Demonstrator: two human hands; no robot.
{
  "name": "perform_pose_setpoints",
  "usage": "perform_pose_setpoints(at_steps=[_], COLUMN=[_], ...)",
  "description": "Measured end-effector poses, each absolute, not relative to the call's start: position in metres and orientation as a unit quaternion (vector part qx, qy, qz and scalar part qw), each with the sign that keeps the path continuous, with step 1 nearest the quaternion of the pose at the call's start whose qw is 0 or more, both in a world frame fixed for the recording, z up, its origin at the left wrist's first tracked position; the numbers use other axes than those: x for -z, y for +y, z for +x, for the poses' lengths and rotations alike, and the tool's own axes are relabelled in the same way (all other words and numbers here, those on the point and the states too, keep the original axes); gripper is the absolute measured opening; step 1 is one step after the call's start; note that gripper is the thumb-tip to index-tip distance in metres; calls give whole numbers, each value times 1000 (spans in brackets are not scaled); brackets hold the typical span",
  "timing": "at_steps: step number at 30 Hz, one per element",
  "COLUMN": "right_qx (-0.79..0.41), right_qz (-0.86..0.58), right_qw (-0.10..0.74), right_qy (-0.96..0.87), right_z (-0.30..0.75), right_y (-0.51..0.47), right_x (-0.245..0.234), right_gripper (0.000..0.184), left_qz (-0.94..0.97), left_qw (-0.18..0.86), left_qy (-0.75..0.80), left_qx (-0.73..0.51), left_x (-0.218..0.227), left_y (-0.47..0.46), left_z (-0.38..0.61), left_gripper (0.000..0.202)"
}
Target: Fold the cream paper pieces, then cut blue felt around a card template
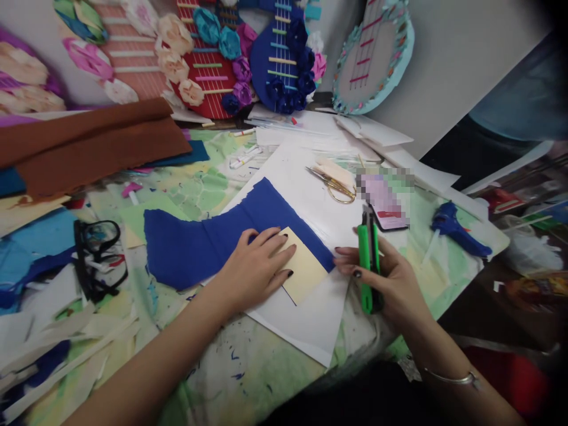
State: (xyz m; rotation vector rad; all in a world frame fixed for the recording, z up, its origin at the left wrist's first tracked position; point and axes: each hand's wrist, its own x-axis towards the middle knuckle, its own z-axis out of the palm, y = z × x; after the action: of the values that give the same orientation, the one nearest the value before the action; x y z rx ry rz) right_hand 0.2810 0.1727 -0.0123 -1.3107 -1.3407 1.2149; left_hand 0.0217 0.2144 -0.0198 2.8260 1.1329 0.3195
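My left hand lies flat with fingers stretched out, pressing a small cream card onto a piece of blue crepe paper. Both rest on a white sheet. My right hand is closed around a green utility knife, its tip pointing away from me, just right of the card's edge.
Gold-handled scissors and a phone lie behind the knife. A blue glue gun sits at the right table edge. Black glasses and paper scraps lie left. Brown felt and flower-decorated guitar shapes stand at the back.
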Motion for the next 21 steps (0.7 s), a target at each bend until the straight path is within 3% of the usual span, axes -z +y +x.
perform_pose_setpoints(at_steps=[3,8,12,14,21], right_qx=[-528,-542,-518,-499,-469], right_qz=[-502,-454,-419,-413,-341], right_qw=[498,537,546,551,569], right_qy=[-470,-461,-508,-527,-583], right_z=[292,309,314,318,331], right_y=[175,180,185,187,179], right_x=[6,-13,-25,-27,-17], right_gripper=[70,52,81,86,62], left_qz=[919,913,910,908,907], left_qw=[36,32,31,36,46], left_qy=[376,387,391,394,396], left_qx=[-112,-126,-136,-139,-133], left_x=[24,30,30,29,24], left_y=[211,210,211,210,185], left_z=[23,26,32,37,47], left_gripper=[35,35,35,35,36])
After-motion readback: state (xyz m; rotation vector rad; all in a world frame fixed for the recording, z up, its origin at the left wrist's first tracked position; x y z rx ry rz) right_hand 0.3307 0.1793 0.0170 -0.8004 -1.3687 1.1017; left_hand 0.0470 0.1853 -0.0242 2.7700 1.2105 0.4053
